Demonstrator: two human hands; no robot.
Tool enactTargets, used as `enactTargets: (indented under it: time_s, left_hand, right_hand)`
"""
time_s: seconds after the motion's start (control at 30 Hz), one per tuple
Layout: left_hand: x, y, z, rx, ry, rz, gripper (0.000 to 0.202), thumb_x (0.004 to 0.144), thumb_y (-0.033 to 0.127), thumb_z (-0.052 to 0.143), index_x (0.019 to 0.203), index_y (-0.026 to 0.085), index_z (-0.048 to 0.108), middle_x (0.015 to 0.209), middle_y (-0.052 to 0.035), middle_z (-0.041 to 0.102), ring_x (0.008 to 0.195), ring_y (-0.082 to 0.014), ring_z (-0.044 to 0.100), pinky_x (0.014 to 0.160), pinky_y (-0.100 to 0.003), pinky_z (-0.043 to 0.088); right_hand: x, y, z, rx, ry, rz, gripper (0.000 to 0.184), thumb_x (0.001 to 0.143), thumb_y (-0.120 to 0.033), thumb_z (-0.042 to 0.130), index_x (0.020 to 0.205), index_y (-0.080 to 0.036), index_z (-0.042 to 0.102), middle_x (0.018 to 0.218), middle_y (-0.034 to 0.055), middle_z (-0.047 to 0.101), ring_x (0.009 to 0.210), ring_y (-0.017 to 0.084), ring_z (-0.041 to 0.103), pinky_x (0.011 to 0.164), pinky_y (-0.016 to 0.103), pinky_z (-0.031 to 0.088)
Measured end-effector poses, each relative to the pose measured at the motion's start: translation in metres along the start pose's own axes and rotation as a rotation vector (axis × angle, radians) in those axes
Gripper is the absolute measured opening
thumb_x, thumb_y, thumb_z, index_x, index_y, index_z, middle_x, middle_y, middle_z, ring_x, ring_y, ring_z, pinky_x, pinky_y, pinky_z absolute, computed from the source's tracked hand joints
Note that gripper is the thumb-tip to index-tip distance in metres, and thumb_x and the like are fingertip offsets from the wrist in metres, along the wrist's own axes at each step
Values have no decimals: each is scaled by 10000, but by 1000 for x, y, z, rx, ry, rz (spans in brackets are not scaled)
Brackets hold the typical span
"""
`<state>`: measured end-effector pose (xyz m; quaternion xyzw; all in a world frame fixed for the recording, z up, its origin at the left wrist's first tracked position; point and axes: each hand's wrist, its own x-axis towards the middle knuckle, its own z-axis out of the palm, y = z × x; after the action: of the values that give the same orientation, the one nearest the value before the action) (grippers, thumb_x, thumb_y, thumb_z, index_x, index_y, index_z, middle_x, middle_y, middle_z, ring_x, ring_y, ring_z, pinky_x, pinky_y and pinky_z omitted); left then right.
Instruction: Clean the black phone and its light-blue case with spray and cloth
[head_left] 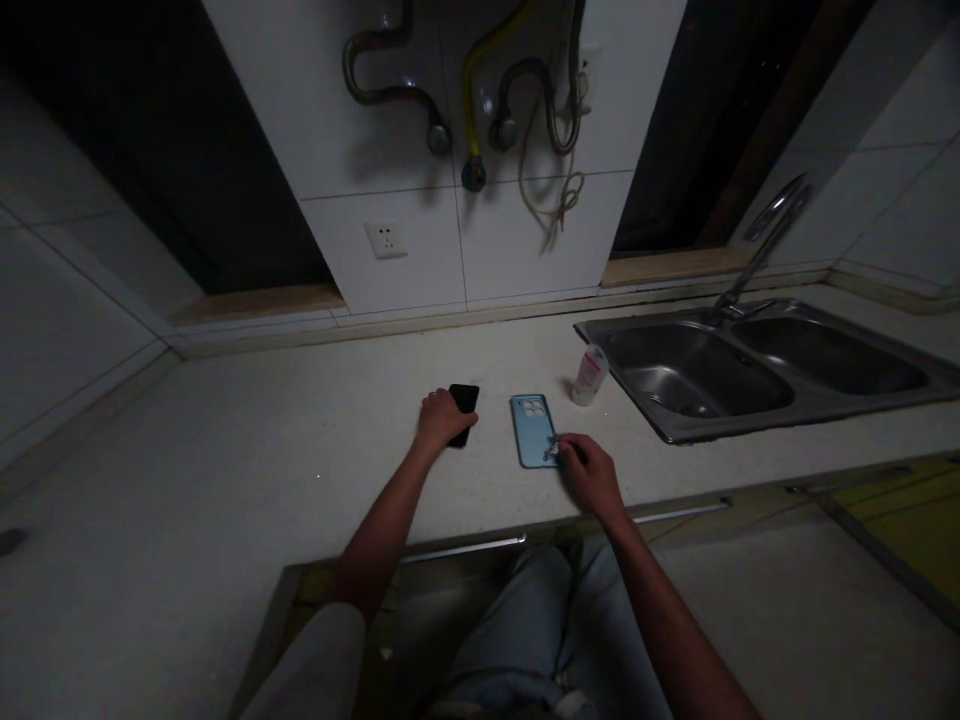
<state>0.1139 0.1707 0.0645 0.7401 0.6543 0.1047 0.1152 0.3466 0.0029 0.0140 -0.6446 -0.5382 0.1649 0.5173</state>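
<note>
My left hand (pixel 441 418) is closed around a black smartphone (pixel 466 399) on the white countertop, thumb at its right edge and fingers at the left. To the right of it lies a light blue phone case (pixel 532 437), its camera cutouts toward the wall. At the case's lower right corner, my right hand (pixel 591 472) pinches a small dangling strap (pixel 553 446); its exact kind is too small to tell. A whitish tube with pink print (pixel 590 375) stands on its cap just beyond the case, touched by neither hand.
A steel double sink (pixel 667 430) with a curved faucet (pixel 765 235) is set into the countertop (pixel 300 430) on the right. Hoses and pipe valves (pixel 472 165) hang on the tiled wall above a socket (pixel 386 240). The counter's front edge lies close to my body.
</note>
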Motion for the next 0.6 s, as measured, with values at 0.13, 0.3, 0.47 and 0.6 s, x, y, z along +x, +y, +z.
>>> enactTargets:
  time_s: [0.13, 0.3, 0.47, 0.6]
  left_hand:
    - [8, -11, -1, -461, -73, -132, 632, 507, 325, 876, 1066, 155, 636, 1175, -225, 646, 1131, -383, 595, 846, -403, 477]
    - [4, -17, 3, -1174, -327, -181, 508, 498, 301, 923, 895, 163, 637, 774, -74, 696, 734, -228, 668, 604, -296, 502]
    - [0, -8, 12, -1489, -354, -152, 410, 707, 478, 814, 907, 178, 618, 704, -18, 670, 602, -130, 633, 596, -239, 528]
    - [2, -9, 7, -1715, -342, -129, 431, 817, 537, 689, 1028, 166, 636, 919, -84, 732, 864, -189, 710, 795, -297, 571]
  right_hand:
    - [0, 1, -1, 31, 9, 21, 346, 880, -472, 527, 943, -176, 695, 954, 98, 728, 893, 244, 656, 855, 390, 505]
    - [0, 1, 0, 77, 11, 34, 361, 864, -494, 547, 930, -174, 701, 948, 100, 731, 892, 243, 660, 846, 384, 507]
    - [-2, 1, -1, 127, 19, 80, 382, 859, -518, 559, 947, -174, 698, 947, 95, 733, 883, 242, 657, 839, 381, 504]
    - [-2, 0, -3, 135, 49, 115, 405, 848, -534, 574, 1004, -175, 676, 976, 95, 723, 908, 249, 651, 845, 384, 500]
